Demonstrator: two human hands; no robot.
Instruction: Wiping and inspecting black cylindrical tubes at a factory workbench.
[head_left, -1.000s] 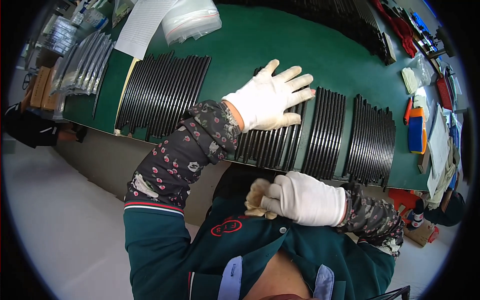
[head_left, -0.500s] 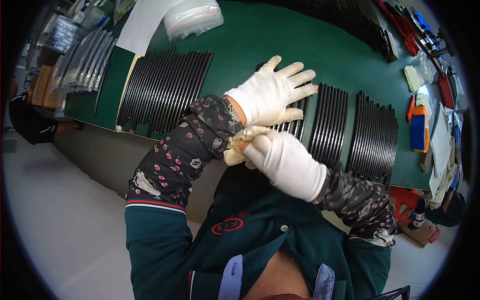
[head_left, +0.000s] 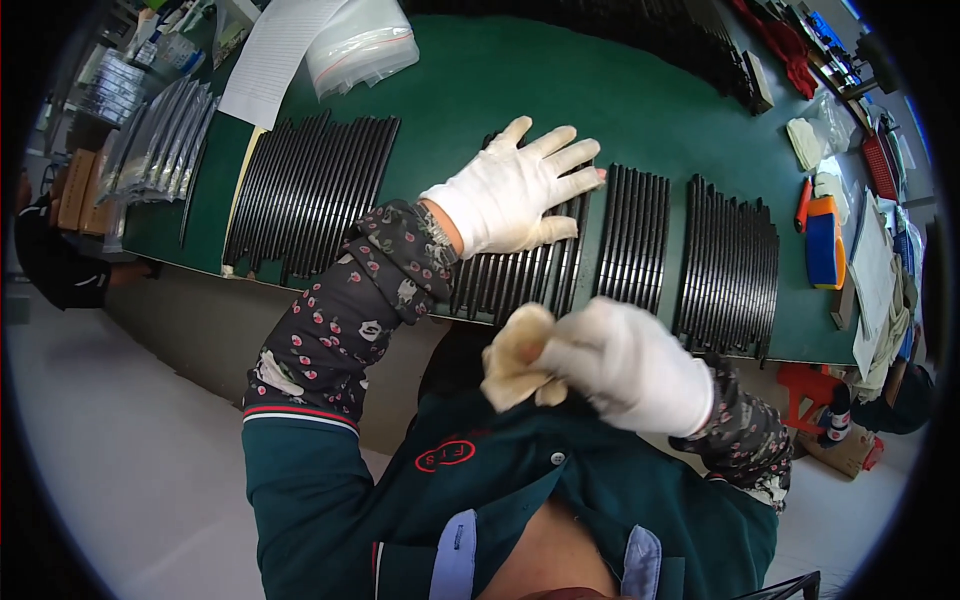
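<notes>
My left hand (head_left: 515, 190), in a white glove, lies with spread fingers on a row of thin black rods (head_left: 510, 285), covering part of them. A crumpled cream cloth (head_left: 515, 360) hangs from my right hand (head_left: 635, 370), which is gloved too and pinches it in front of my chest, off the near table edge. That hand is slightly blurred. Right of my left hand lie two more rows of black rods, a narrow row (head_left: 635, 240) and a wider row (head_left: 730, 270). Another wide row (head_left: 310, 195) lies to the left.
The green table (head_left: 480, 70) carries a stack of clear plastic bags (head_left: 360, 50), a paper sheet (head_left: 275, 60) and bagged bundles (head_left: 155, 150) at the left. At the right are a blue and orange tape roll (head_left: 825, 245) and a red basket (head_left: 880, 165). A red stool (head_left: 805, 400) stands below.
My right hand has moved right and toward my body, drawing the cloth away from my left wrist. My left hand stays spread on the rods; the whole view has shifted slightly.
</notes>
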